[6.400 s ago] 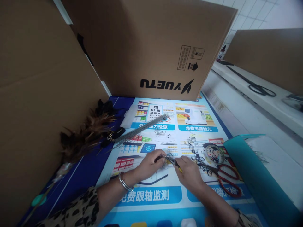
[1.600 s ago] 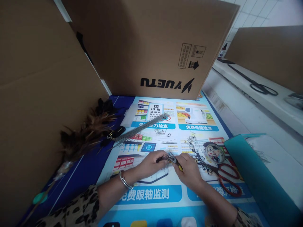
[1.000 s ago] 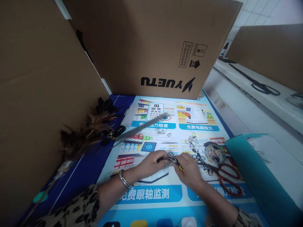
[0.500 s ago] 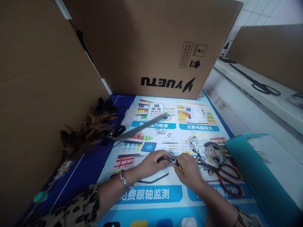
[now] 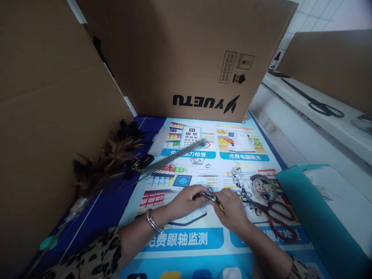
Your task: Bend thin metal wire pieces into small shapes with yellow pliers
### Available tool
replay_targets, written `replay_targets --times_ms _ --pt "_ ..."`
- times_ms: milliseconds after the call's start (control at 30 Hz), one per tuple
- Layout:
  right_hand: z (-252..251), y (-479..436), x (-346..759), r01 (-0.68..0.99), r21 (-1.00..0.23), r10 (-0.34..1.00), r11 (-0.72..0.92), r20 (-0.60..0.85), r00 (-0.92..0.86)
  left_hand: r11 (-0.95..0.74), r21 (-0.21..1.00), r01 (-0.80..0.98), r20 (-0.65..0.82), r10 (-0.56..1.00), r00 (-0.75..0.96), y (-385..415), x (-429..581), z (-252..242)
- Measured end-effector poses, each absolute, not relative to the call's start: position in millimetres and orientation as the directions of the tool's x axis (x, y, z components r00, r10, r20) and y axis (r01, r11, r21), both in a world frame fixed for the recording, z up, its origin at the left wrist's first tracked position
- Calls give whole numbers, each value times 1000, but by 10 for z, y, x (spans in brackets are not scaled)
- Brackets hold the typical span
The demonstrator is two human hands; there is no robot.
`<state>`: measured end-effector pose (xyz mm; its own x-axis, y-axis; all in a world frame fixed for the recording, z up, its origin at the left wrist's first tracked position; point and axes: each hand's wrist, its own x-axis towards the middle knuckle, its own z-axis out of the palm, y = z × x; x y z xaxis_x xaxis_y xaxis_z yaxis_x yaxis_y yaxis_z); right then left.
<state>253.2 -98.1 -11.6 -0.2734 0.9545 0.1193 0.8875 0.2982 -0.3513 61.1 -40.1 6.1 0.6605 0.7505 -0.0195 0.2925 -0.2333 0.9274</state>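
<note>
Near the middle of the printed mat, my left hand (image 5: 187,201) is closed, its fingers pinched at the dark end of the pliers; what exactly they hold there is too small to tell. My right hand (image 5: 231,207) is wrapped round the yellow-and-black handle of the pliers (image 5: 211,196). Fine wire shows around the jaws between both hands. Beyond my left hand, a bundle of thin straight wires (image 5: 177,155) lies slantwise. Small dark wire loops (image 5: 240,182) are scattered beyond and right of my right hand.
Red-handled scissors (image 5: 281,221) and a round clear dish (image 5: 264,188) lie at the right, beside a teal box (image 5: 319,217). Brown feathers (image 5: 107,159) line the left. Cardboard (image 5: 186,58) stands at the back. Black scissors (image 5: 322,108) rest on a ledge.
</note>
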Motion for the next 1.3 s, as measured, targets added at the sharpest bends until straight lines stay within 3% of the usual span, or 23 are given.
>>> replay_targets --times_ms 1300 --pt "-118 -981 2523 884 -337 945 325 153 -289 -232 922 311 -36 746 665 -410 609 91"
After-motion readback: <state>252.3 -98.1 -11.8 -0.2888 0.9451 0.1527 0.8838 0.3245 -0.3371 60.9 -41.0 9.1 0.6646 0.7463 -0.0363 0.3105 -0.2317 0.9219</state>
